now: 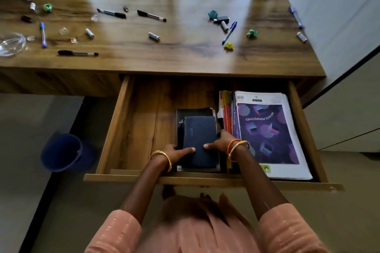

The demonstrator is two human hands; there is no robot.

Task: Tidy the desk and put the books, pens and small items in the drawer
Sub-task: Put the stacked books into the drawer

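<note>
Open wooden drawer (127, 129): small dark-blue cloth-covered book (200, 139) lies atop a black book (193, 112) — left hand (174, 151) and right hand (221, 141) grasp its sides, thumbs on the cover. Pens remain on the wooden desk (185, 51).

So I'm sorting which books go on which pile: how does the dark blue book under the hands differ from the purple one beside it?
The dark blue book has a plain cover; the purple book is patterned, with printed lettering. The dark blue book is the smaller, topping a black book; the purple book tops a wider stack. The left hand and right hand grip the dark blue book; the purple book lies free. Both lie flat in the open drawer.
</note>
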